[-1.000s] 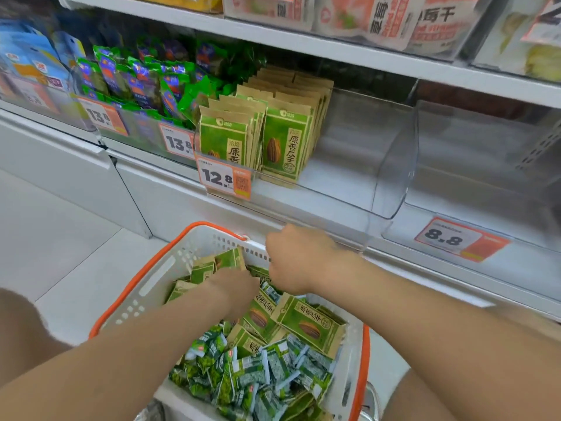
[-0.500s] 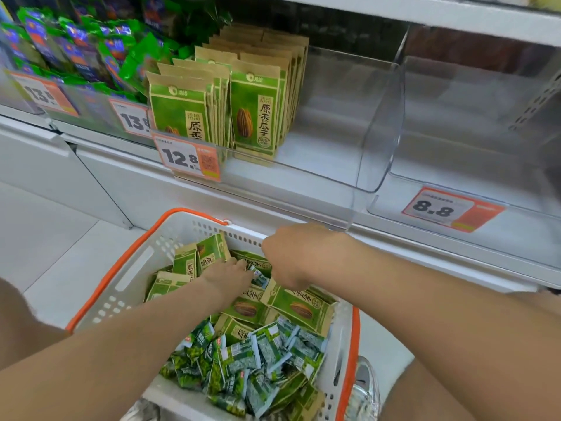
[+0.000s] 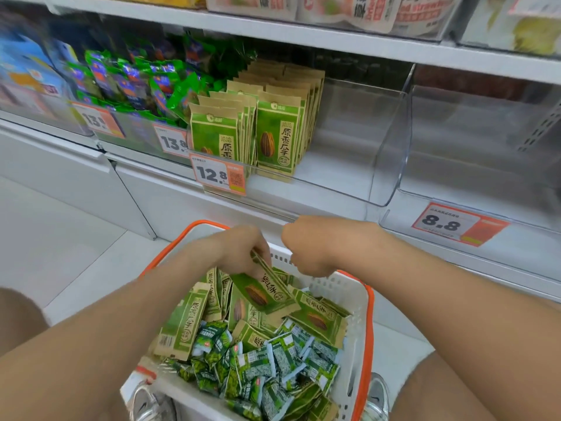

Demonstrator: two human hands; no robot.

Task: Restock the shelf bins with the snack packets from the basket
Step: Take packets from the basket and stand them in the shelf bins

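Note:
A white basket with an orange rim (image 3: 368,314) stands below the shelf. It holds green-and-kraft seed packets (image 3: 315,320) and several small green sachets (image 3: 258,366). My left hand (image 3: 239,253) grips a few of the seed packets (image 3: 264,293) by their top edges, lifted above the pile. My right hand (image 3: 315,247) hovers at the basket's far rim with its fingers curled downward; whatever is under them is hidden. In the clear shelf bin (image 3: 385,165) above, two rows of the same seed packets (image 3: 273,135) stand upright at its left side.
The bin's right half is bare. A second clear bin (image 3: 485,147) to the right has an 8.8 price tag (image 3: 449,223). A 12.8 tag (image 3: 217,174) hangs in front of the seed packets. Green and blue snack bags (image 3: 130,80) fill the bins to the left.
My left hand has closed on a few seed packets and raised them out of the pile. My right hand has risen slightly towards the basket's far rim.

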